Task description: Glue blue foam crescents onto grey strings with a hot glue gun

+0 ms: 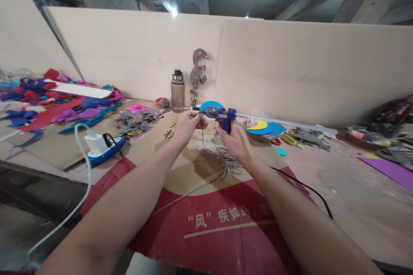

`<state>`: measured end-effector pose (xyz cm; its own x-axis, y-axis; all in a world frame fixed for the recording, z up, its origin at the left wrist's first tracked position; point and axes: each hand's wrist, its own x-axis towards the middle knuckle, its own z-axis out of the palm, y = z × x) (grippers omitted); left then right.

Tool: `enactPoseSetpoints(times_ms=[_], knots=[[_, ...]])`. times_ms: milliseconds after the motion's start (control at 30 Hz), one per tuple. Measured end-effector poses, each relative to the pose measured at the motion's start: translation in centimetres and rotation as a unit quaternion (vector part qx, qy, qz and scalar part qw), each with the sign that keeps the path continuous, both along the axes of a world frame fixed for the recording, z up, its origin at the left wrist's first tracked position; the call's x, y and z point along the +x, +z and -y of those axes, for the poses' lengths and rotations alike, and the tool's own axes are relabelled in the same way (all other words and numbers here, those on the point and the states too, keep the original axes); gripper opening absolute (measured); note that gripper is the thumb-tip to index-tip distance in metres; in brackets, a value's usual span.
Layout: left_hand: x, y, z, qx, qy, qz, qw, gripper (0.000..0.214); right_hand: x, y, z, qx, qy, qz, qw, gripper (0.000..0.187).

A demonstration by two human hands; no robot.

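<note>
Pale boards (129,43) stood across the back of the worktop (358,210), with a water bottle (178,96) in front of them, just left of the upper middle of the frame. Printed cardboard (222,240) covered the lower middle. Over it, at the centre, I held a blue glue gun (229,115) raised, nozzle pointing left. My right grip (238,142) was wrapped around its handle; my left grip (187,126) was pinched together by the nozzle, seemingly on grey cord (227,160), a strand of which hung below it towards the loose tangle on the cardboard. Exactly what sat between those fingertips was too small to tell. I judged the gun light and stiff, best held by the handle, since the nozzle could be hot and the black cable (309,187) at the right might tug. I took the cord to be soft and limp, easily snagged, so a pinch close to its end seemed best, with skin clear of the tip.
</note>
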<state>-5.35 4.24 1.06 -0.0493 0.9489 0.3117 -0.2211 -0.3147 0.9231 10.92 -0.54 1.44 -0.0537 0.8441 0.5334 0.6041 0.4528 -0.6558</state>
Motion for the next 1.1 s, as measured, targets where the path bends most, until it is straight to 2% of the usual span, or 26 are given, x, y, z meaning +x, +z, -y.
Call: enactPoseSetpoints(times_ms=[533,900,1100], knots=[[-0.46,-0.32,-0.69,0.016,-0.006,0.023,1.000,0.011,-0.01,0.31,0.15,-0.004,-0.015,0.015,1.000,0.031],[-0.66,0.00,-0.83,-0.007,0.007,0.045,0.999,0.012,0.32,-0.05,-0.22,-0.011,0.000,-0.042,0.999,0.036],[-0.68,-0.12,-0.90,-0.011,0.011,0.048,0.999,0.013,0.19,0.02,0.02,0.003,0.011,-0.043,0.999,0.034]])
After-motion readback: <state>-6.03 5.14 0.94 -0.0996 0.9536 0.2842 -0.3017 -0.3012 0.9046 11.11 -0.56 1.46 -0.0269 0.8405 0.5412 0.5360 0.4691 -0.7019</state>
